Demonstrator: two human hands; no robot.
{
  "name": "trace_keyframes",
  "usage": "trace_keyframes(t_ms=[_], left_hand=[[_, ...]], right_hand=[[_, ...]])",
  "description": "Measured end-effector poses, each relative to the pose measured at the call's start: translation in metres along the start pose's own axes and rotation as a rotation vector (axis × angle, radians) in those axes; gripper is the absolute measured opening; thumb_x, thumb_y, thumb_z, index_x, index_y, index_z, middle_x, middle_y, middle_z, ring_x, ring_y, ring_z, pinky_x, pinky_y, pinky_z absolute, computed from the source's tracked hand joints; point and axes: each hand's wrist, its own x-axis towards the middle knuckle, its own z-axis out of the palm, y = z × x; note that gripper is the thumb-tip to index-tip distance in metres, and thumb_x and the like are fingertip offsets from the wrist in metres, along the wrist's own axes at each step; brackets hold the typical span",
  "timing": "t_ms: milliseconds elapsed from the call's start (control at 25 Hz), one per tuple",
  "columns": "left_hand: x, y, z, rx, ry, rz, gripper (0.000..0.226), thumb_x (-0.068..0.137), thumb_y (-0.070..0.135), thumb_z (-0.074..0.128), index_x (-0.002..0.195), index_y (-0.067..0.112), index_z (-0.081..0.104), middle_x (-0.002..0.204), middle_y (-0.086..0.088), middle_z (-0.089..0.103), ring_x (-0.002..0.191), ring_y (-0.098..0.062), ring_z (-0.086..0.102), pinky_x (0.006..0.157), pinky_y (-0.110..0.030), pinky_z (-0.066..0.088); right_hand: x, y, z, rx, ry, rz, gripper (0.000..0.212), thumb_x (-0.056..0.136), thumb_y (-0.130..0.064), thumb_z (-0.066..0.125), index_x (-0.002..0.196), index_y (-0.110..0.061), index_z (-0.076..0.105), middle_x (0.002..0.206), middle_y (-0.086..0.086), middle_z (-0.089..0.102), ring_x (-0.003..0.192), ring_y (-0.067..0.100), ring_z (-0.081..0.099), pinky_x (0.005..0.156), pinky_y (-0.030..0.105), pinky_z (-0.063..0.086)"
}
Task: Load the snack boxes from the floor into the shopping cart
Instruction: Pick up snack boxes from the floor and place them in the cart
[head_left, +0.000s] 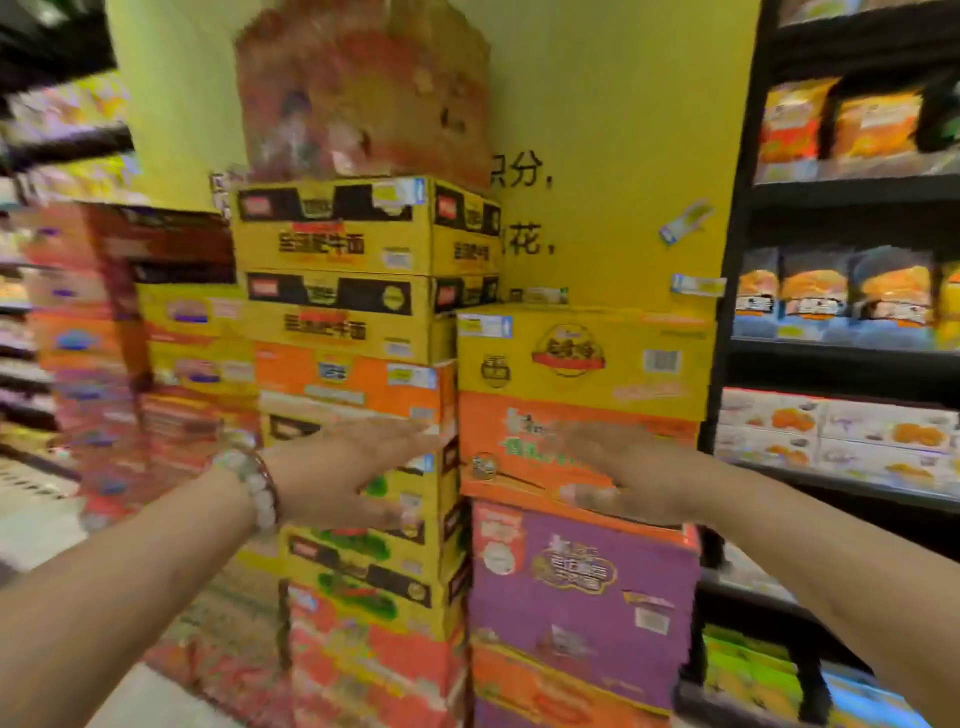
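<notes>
— Left hand (337, 467)?
— Centre-left of the frame, fingers straight, holding nothing, before the tall stack.
— And the snack boxes?
— Orange box (524, 441) centre-right, under a yellow box (582, 358), atop a purple box (582, 587).
— Right hand (628, 467)?
— Flat, open against the orange box's front; blurred.

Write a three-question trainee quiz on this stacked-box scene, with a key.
1. True or false: the right hand grips a purple box.
2. Which wrist carries the bead bracelet?
3. What sits directly on the orange box in the right stack? A) yellow box B) chip bag C) cart

Key: 1 false, it is open near the orange box; 2 the left hand; 3 A.
</notes>
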Motion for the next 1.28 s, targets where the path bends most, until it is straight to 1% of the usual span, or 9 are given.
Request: trace_keyframes(t_ms=[160,200,360,560,720,840,920,1040,1280], left_hand=[[-0.143,-0.076,-0.029,0.136,-0.001,-0.213,0.101,0.059,0.092,0.009,0.145,0.04,0.02,0.151,0.009,0.027,0.139,-0.012,0.026,0.112,-0.03,0.023],[-0.173,-0.089,-0.035,0.161,-0.038,-0.284,0.101,0.059,0.091,0.009,0.145,0.04,0.02,0.151,0.01,0.026,0.139,-0.011,0.026,0.112,-0.03,0.023],[-0.283,-0.135,-0.053,0.135,-0.101,-0.546,0.106,0.056,0.093,0.008,0.145,0.038,0.02,0.152,0.011,0.023,0.138,-0.011,0.023,0.113,-0.033,0.023],[-0.383,-0.185,-0.052,0.175,-0.167,-0.81,0.105,0.055,0.091,0.008,0.146,0.039,0.018,0.154,0.011,0.02,0.139,-0.011,0.021,0.112,-0.03,0.021],[-0.444,-0.233,-0.043,0.161,-0.188,-1.028,0.114,0.047,0.096,-0.001,0.146,0.041,0.011,0.156,0.011,0.012,0.142,-0.012,0.015,0.114,-0.03,0.015],[-0.494,-0.263,-0.037,0.17,-0.167,-1.157,0.114,0.048,0.096,-0.004,0.146,0.04,0.013,0.156,0.009,0.014,0.142,-0.012,0.017,0.115,-0.031,0.017],[-0.531,-0.277,-0.033,0.168,-0.165,-1.242,0.117,0.047,0.096,-0.006,0.146,0.038,0.014,0.156,0.009,0.013,0.142,-0.01,0.016,0.113,-0.027,0.015],[-0.593,-0.3,-0.023,0.176,-0.195,-1.354,0.118,0.046,0.095,-0.008,0.147,0.038,0.012,0.156,0.009,0.013,0.141,-0.01,0.017,0.111,-0.027,0.017],[-0.717,-0.373,-0.002,0.123,-0.275,-1.476,0.116,0.046,0.096,-0.008,0.146,0.041,0.009,0.157,0.008,0.01,0.142,-0.013,0.016,0.114,-0.036,0.021]], right_hand=[[0.101,-0.122,-0.001,0.078,0.04,-0.209,0.056,0.096,-0.049,0.04,0.148,-0.04,0.019,0.158,-0.009,0.015,0.145,0.013,0.013,0.115,0.027,0.013],[0.122,-0.15,-0.001,0.105,0.024,-0.256,0.057,0.096,-0.051,0.038,0.148,-0.038,0.02,0.158,-0.009,0.015,0.146,0.012,0.012,0.115,0.028,0.012],[0.21,-0.257,0.0,0.138,-0.002,-0.428,0.056,0.094,-0.056,0.033,0.147,-0.044,0.017,0.158,-0.014,0.014,0.146,0.01,0.01,0.117,0.034,0.013],[0.313,-0.371,0.007,0.164,-0.042,-0.681,0.054,0.096,-0.052,0.034,0.147,-0.044,0.018,0.158,-0.012,0.017,0.145,0.009,0.011,0.116,0.029,0.012],[0.394,-0.453,0.009,0.265,-0.059,-0.874,0.054,0.095,-0.053,0.035,0.147,-0.041,0.022,0.155,-0.015,0.022,0.142,0.008,0.018,0.113,0.026,0.016],[0.451,-0.522,0.013,0.268,-0.073,-1.025,0.058,0.091,-0.06,0.031,0.146,-0.044,0.021,0.154,-0.015,0.023,0.142,0.01,0.019,0.115,0.032,0.022],[0.481,-0.572,0.018,0.256,-0.095,-1.088,0.061,0.089,-0.061,0.03,0.147,-0.043,0.02,0.156,-0.013,0.02,0.143,0.012,0.017,0.116,0.033,0.02],[0.52,-0.653,0.03,0.25,-0.115,-1.18,0.058,0.094,-0.054,0.034,0.148,-0.041,0.018,0.157,-0.011,0.018,0.144,0.012,0.014,0.115,0.032,0.015],[0.583,-0.801,0.059,0.201,-0.177,-1.251,0.064,0.09,-0.06,0.037,0.147,-0.046,0.011,0.158,-0.014,0.012,0.144,0.01,0.01,0.114,0.03,0.012]])
